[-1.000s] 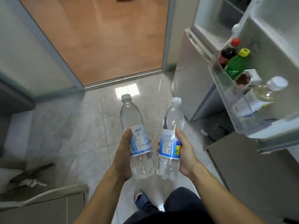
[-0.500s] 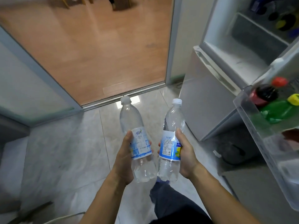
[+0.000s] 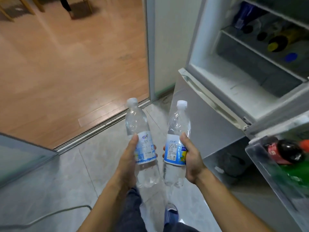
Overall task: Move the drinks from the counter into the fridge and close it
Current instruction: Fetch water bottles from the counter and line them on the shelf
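My left hand (image 3: 127, 162) grips a clear water bottle (image 3: 136, 124) with a pale blue label, held upright in front of me. Beside it, my right hand (image 3: 192, 160) grips a second clear water bottle (image 3: 178, 122) with a blue and yellow label. The two bottles stand side by side, a little apart. To the right the fridge (image 3: 237, 91) stands open, its upper compartment lit, with several drinks lying on an upper shelf (image 3: 260, 52). Its open door carries a clear shelf (image 3: 260, 166) holding a dark cola bottle (image 3: 284, 151) and a green bottle (image 3: 296, 174).
The lower fridge door (image 3: 205, 131) is shut, just right of the bottles. A doorway with a floor track (image 3: 103, 123) opens onto a wooden floor ahead. Left is a glass panel (image 3: 20, 156). A cable (image 3: 50, 215) lies on the grey tiles near my feet.
I have stepped toward the fridge: its open interior has come into fuller view at the right, and the door shelf has slid lower right. Both hands still grip their bottles.
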`<state>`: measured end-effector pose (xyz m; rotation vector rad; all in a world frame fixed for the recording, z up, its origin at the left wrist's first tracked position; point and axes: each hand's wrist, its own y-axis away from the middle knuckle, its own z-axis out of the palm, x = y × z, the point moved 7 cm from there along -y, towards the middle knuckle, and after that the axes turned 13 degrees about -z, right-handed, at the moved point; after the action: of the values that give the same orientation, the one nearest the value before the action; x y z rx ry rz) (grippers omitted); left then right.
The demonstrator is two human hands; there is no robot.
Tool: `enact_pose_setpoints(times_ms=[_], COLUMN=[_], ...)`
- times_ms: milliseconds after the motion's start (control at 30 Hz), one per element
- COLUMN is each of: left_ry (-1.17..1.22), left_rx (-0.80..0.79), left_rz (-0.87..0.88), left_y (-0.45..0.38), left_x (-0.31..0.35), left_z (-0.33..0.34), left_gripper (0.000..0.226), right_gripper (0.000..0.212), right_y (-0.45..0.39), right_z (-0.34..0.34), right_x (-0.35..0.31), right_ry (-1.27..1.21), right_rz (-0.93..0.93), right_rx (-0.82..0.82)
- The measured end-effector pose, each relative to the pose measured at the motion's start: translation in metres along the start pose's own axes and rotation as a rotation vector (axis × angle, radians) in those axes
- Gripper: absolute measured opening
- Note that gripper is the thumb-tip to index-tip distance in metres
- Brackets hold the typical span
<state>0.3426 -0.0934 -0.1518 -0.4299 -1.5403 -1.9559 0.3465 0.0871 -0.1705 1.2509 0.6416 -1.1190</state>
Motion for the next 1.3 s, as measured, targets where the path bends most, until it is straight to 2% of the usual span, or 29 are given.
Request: enact_pose_setpoints(times_ms=[100, 233, 333, 433, 567, 667, 800, 900, 967, 1067, 1100, 1200, 1300], left_ry=[-0.079, -0.128, -0.197, -0.304, -0.429, -0.432, -0.392, -0.380, -0.425, -0.482, -0.497, -0.542, -0.564], left_rx=[-0.063, -0.187, -0.286, -0.369, -0.482, -0.606, -0.754, -0.787, -0.802, -0.795, -0.789, -0.752, -0.704], left_rz=[-0.027, -0.056, -0.061, -0.047, -0.040, -0.043, -0.102, -0.017, 0.055, 0.198, 0.244, 0.408, 0.555], left_y=[-0.039, -0.079, -0.104, -0.124, -0.138, -0.141, -0.138, -0.140, -0.140, -0.144, -0.147, -0.155, -0.168], left_x=[0.041, 0.103, 0.150, 0.186, 0.221, 0.248, 0.274, 0.303, 0.319, 0.339, 0.345, 0.367, 0.393], left_z=[0.009, 0.027, 0.051, 0.084, 0.142, 0.198, 0.270, 0.320, 0.353, 0.398, 0.413, 0.454, 0.496], left_gripper=[0.077, 0.073, 0.083, 0.087, 0.092, 0.085, 0.069, 0.052, 0.056, 0.052, 0.047, 0.041, 0.034], right_gripper=[0.060, 0.089, 0.085, 0.093, 0.077, 0.071, 0.076, 0.069, 0.064, 0.027, 0.023, 0.033, 0.028], right_y=[-0.033, -0.068, -0.089, -0.103, -0.114, -0.121, -0.132, -0.140, -0.143, -0.146, -0.147, -0.150, -0.156], right_z=[0.007, 0.019, 0.023, 0.016, -0.006, -0.032, -0.069, -0.097, -0.117, -0.147, -0.157, -0.184, -0.210], right_x=[-0.012, -0.037, -0.068, -0.099, -0.140, -0.178, -0.233, -0.274, -0.303, -0.346, -0.359, -0.396, -0.429], right_ry=[-0.012, -0.096, -0.137, -0.153, -0.231, -0.246, -0.293, -0.326, -0.305, -0.216, -0.185, -0.117, -0.056], right_rz=[-0.026, -0.065, -0.149, -0.219, -0.323, -0.405, -0.503, -0.557, -0.619, -0.706, -0.723, -0.799, -0.894], right_rx=[0.088, 0.242, 0.334, 0.431, 0.550, 0.637, 0.670, 0.684, 0.715, 0.807, 0.857, 0.978, 1.038])
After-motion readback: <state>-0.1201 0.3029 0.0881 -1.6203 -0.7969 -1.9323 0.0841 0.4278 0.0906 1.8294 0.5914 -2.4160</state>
